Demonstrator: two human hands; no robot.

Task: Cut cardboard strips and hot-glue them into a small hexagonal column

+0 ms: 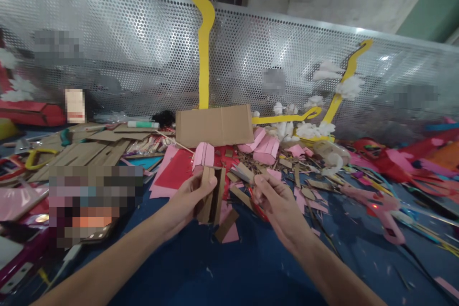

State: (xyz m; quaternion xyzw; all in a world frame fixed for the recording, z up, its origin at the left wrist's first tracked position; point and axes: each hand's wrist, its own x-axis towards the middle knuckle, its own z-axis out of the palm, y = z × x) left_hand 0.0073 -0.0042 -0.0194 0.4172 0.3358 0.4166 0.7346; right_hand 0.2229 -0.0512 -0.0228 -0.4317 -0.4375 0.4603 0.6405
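Observation:
My left hand (186,198) is closed around a small folded brown cardboard piece (212,194), held upright above the blue table. My right hand (278,203) is closed in a pinch on a pair of scissors (247,177); the metal blades point left toward the cardboard and a red handle shows under the fingers. Loose cardboard strips (226,225) and pink paper scraps lie on the table just below both hands.
A flat cardboard sheet (214,125) leans on the perforated metal wall (125,57), with tall yellow paper shapes (203,38) and cotton tufts (315,126). Pink folded paper (267,148), red paper (174,172), cardboard sheets (93,150) and yellow-handled scissors (38,157) litter the blue table (251,267).

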